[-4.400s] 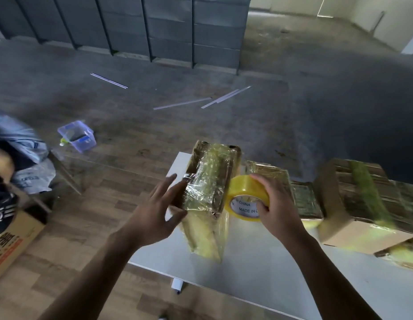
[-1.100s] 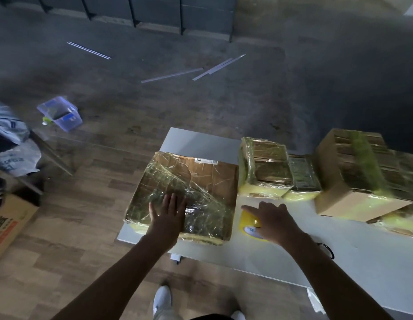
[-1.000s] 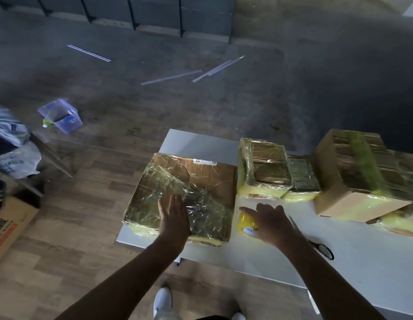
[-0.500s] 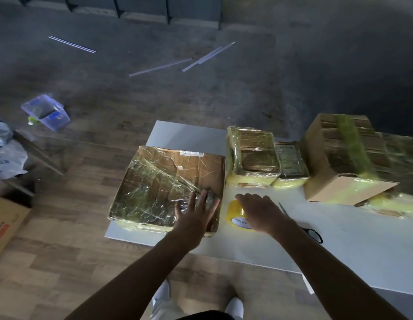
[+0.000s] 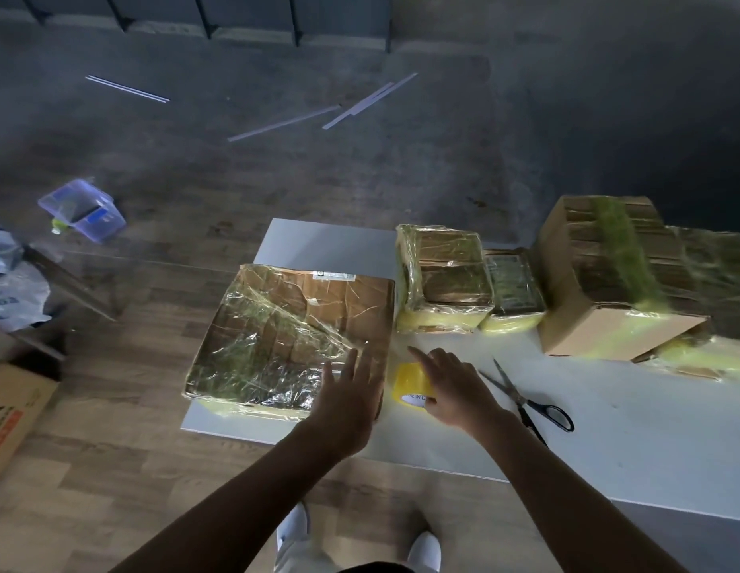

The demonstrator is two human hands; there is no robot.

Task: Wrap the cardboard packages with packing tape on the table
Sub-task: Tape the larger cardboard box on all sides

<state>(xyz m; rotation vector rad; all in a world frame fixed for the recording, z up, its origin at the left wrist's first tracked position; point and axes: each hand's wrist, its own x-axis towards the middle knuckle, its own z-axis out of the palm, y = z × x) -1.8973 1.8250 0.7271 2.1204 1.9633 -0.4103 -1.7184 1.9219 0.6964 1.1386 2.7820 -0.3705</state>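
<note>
A flat cardboard package [image 5: 294, 332], wrapped in clear tape, lies on the left end of the white table [image 5: 608, 461]. My left hand [image 5: 352, 401] presses its near right corner with straight, spread fingers. The yellow roll of packing tape [image 5: 409, 384] stands on the table just right of that package. My right hand [image 5: 453, 390] rests on the roll with its fingers curved over it; a stretch of clear tape seems to run from the roll to the package.
Black-handled scissors [image 5: 529, 401] lie right of my right hand. Behind them stand a small wrapped package [image 5: 442, 275], a thin one [image 5: 513, 291] and a large box [image 5: 604, 279]. On the floor at left: a plastic tub [image 5: 83, 210], bags and a carton [image 5: 13, 411].
The package went from standing on edge to lying flat. My left hand slid right across its top to the near right corner. The tape roll was set down on the table.
</note>
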